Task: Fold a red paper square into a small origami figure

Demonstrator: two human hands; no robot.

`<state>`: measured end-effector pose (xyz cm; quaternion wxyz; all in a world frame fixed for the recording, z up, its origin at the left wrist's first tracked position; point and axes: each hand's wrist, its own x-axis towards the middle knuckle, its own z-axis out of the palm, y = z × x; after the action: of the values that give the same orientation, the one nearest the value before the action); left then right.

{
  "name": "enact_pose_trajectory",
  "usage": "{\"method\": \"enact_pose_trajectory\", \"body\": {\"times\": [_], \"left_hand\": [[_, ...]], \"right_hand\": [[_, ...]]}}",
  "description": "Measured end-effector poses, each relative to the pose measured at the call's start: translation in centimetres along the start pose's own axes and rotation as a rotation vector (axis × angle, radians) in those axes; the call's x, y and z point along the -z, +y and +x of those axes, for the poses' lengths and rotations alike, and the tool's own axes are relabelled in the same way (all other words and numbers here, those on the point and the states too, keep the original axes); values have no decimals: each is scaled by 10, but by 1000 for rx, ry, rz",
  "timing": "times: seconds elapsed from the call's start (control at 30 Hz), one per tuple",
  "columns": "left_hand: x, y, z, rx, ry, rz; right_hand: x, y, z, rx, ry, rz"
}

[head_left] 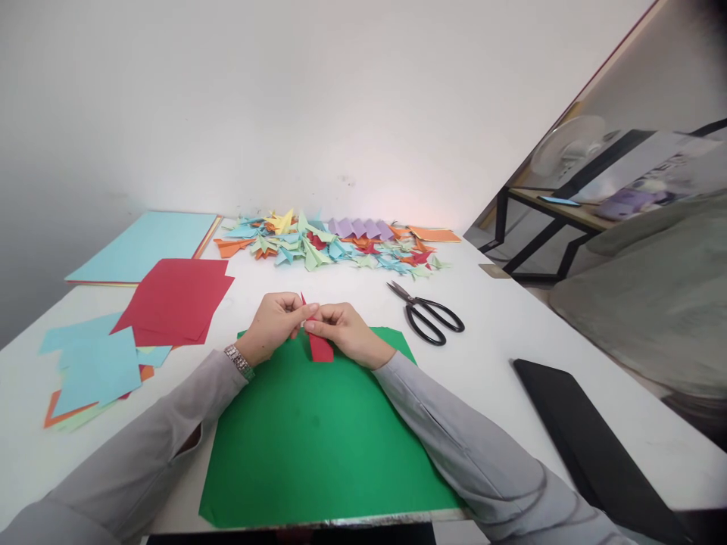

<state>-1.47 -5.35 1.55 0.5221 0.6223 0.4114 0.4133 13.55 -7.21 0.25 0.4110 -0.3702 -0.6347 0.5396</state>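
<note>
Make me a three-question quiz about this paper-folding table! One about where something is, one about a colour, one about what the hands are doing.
1. Where do the scissors lie?
A. On the white table, right of the hands
B. On the red sheets
C. In the heap of folded shapes

2. What colour is the big sheet under the hands?
A. Blue
B. Green
C. Yellow

3. What are the hands doing?
A. Resting flat on the table
B. Holding the scissors
C. Both pinching a small red folded paper

Answers:
1. A: the scissors lie on bare white table beside the right hand.
2. B: the sheet below both wrists is green.
3. C: the left hand and right hand meet on the red paper's top end.
</note>
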Motion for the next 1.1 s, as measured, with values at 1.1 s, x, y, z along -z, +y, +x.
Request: {"method": "enact_pose_trajectory", "body": {"times": [1.1], "left_hand": [[-1,-2,4,82,33,-219]], "right_hand": [[3,2,1,-167,-39,313]]}}
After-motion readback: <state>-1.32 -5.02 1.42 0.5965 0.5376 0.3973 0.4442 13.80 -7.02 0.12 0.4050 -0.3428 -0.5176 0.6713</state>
